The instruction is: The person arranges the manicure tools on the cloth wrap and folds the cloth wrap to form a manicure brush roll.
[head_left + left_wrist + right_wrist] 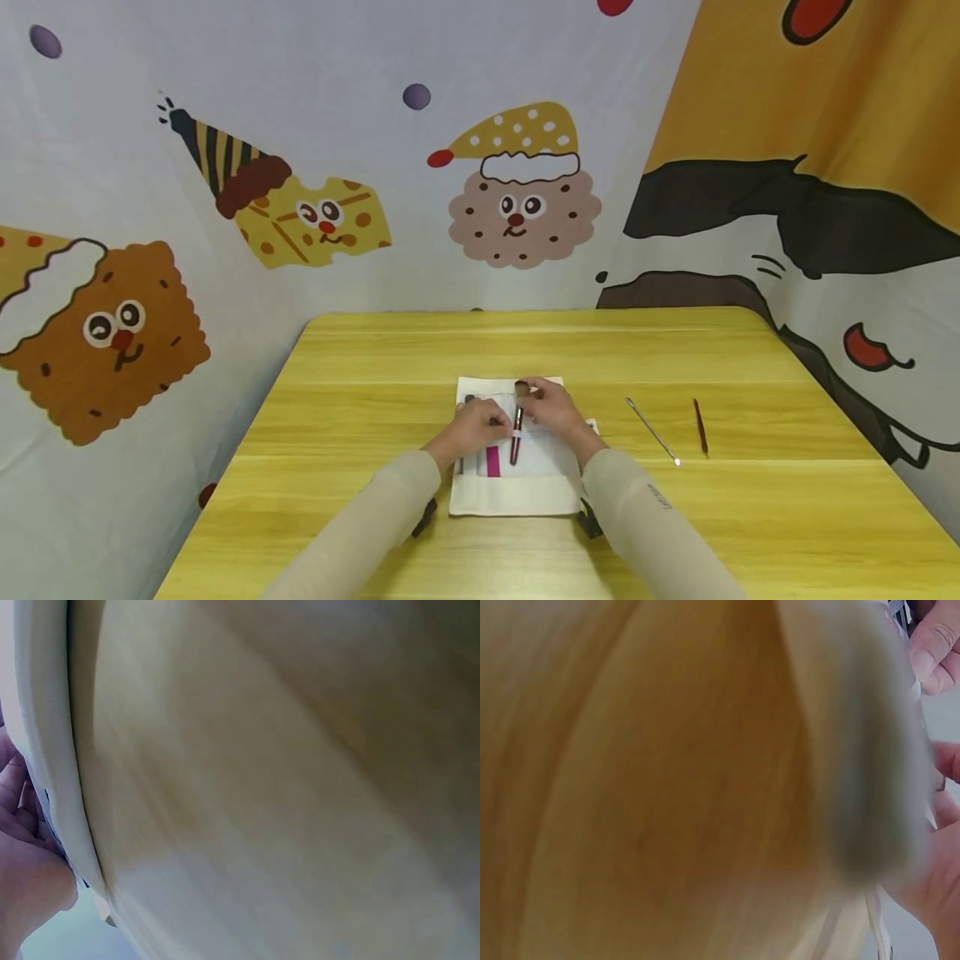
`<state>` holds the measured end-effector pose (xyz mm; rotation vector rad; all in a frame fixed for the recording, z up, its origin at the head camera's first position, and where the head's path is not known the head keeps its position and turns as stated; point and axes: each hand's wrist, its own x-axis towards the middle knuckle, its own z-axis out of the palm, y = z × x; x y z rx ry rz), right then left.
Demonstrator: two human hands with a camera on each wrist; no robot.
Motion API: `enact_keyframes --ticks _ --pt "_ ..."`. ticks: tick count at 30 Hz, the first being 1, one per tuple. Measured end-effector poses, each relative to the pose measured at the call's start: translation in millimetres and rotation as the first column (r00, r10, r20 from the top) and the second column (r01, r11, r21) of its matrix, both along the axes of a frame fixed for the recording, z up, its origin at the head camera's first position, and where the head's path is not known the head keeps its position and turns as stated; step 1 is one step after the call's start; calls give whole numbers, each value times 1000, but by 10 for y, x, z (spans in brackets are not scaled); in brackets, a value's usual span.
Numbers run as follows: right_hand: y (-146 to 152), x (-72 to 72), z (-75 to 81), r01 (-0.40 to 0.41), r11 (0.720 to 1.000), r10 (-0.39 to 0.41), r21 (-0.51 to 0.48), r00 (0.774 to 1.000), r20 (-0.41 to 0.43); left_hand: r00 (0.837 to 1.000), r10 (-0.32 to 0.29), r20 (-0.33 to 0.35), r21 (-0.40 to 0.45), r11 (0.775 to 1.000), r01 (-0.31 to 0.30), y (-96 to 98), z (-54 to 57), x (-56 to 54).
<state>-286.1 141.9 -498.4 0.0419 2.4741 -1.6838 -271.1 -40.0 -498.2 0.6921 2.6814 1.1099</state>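
A cream cloth brush roll (517, 497) lies unrolled on the table. Over it, my right hand (551, 406) pinches a makeup brush (515, 450) near its brown bristles. The brush has a dark red handle pointing toward me, which passes by a narrow white band (517, 433). My left hand (477, 423) is over the roll's left half, thumb and fingertips pinched together at that band. A magenta strip (492, 461) shows below the left hand. In the right wrist view, the right hand (934, 877) is at the right edge, with the left hand (937, 649) above it.
Right of the roll, a thin silvery tool (652, 431) and a short dark red stick (701, 427) lie on the wooden table (360, 358). A dark-tipped item (469, 398) sits at the roll's upper left. A printed cartoon cloth (337, 125) hangs behind the table.
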Motion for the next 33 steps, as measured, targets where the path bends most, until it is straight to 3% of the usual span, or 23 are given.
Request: enact_keyframes --ticks 6,21,27,33 --pt "49 14 -13 -54 992 55 114 998 -10 1000 -2 -13 -5 1000 2 1 -10 -6" --pt "62 55 -30 -104 982 115 157 991 -62 1000 -5 -27 -16 1000 4 6 -32 -28" --pt "55 46 -24 -102 984 107 145 994 -29 1000 -3 -27 -22 1000 3 -4 -29 -17" --pt "26 27 -6 -139 954 153 264 988 -33 999 -15 -34 -17 1000 15 9 -12 2"
